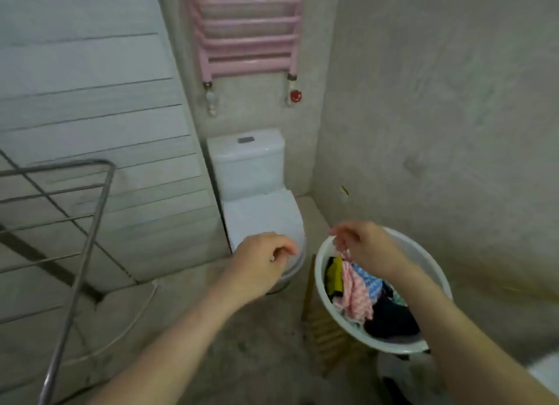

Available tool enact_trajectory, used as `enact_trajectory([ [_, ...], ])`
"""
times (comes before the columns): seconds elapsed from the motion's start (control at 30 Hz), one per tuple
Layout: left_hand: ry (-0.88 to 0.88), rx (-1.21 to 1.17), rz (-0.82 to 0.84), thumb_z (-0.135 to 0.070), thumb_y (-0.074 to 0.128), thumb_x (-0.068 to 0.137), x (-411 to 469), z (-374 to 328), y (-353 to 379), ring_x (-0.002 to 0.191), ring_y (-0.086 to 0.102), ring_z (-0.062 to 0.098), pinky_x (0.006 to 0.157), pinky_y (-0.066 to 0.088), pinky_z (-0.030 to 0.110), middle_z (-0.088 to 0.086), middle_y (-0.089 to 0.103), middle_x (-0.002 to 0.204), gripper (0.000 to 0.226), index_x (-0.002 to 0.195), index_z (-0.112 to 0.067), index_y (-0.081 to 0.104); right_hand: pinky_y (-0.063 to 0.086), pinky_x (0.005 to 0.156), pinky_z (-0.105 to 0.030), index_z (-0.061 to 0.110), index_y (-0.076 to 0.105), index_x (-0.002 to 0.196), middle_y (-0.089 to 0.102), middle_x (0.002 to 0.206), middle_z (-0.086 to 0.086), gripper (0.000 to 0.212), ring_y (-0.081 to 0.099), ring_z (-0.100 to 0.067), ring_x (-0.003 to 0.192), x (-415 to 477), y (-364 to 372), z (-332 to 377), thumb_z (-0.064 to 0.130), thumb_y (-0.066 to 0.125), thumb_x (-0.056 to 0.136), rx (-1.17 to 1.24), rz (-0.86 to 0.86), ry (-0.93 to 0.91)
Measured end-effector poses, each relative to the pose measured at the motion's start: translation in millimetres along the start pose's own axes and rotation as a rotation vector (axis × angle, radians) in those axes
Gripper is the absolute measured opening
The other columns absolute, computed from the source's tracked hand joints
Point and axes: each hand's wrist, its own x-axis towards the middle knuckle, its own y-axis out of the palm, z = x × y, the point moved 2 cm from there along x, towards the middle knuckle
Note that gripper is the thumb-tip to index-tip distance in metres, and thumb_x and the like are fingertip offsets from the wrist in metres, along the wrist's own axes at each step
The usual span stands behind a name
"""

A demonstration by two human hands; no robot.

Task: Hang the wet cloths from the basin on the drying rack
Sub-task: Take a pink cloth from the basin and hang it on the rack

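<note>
A: Right hand (363, 244)?
B: Fingers pinch a corner of the pink checked cloth (354, 295) above the basin (393, 348). The rest of it lies inside among other cloths.
A: Left hand (260, 262)?
B: Fingers loosely curled, holding nothing, just left of the basin. Drying rack (60, 166) stands far left, well apart.

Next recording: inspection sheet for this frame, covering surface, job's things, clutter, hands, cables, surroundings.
Surface: grey floor.
Job's things: white basin on a wooden slatted stand holds pink checked cloth, blue checked cloth, yellow cloth, dark cloth; metal drying rack at left, visible rails bare.
Clutter: blurred pale shape below the basin, unidentifiable.
Hands: right hand pinches the pink checked cloth over the basin; left hand loosely curled, empty.
Cables: thin white cable or hose on the floor by the rack.
Surroundings: white toilet, pink wall radiator, red valve.
</note>
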Motion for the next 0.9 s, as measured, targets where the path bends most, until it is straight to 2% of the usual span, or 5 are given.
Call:
enact_trajectory([
  [0.2,-0.018,0.146,0.264,-0.016,0.049,0.090,42,11,97,0.096,0.057,0.013,0.082,0.044,0.025,-0.006,0.067,0.103,0.025,0.100,-0.024,0.070,0.041,0.087,-0.025,0.006,0.067,0.113,0.068,0.115,-0.011,0.029,0.062,-0.027,0.106,3,15,-103,-0.001,0.053,0.089,-0.015,-0.011,0.212],
  [0.4,0.022,0.302,0.519,-0.021,0.044,0.088,69,33,191,0.096,0.055,0.023,0.082,0.050,0.040,0.001,0.067,0.099,0.025,0.092,-0.021,0.069,0.040,0.094,-0.031,0.014,0.040,0.142,0.048,0.142,-0.012,0.053,0.052,-0.030,0.122,-1,51,-185,0.007,0.054,0.090,-0.047,0.180,0.425],
  [0.53,0.019,0.475,0.679,-0.017,0.047,0.090,75,39,233,0.098,0.054,0.032,0.079,0.050,0.040,0.012,0.065,0.099,0.022,0.097,-0.013,0.067,0.042,0.068,-0.032,0.021,0.025,0.145,0.033,0.132,-0.020,0.067,0.051,-0.028,0.076,-4,86,-203,0.004,0.055,0.088,0.030,0.234,0.509],
  [0.67,-0.038,0.558,0.794,-0.013,0.050,0.089,80,39,257,0.108,0.051,0.036,0.093,0.041,0.041,0.017,0.059,0.115,0.026,0.112,-0.008,0.062,0.044,0.070,-0.036,0.013,0.038,0.128,0.035,0.119,-0.018,0.044,0.055,-0.040,0.083,-2,114,-207,0.015,0.059,0.089,0.081,-0.032,0.617],
  [0.9,-0.485,-0.270,0.196,-0.008,0.065,0.080,98,57,246,0.085,0.068,0.014,0.077,0.050,0.027,-0.002,0.075,0.089,0.017,0.089,-0.017,0.076,0.044,0.057,-0.032,0.006,0.061,0.077,0.061,0.068,-0.015,0.011,0.055,-0.023,0.057,11,117,-218,-0.004,0.061,0.083,0.753,-0.316,0.892],
])
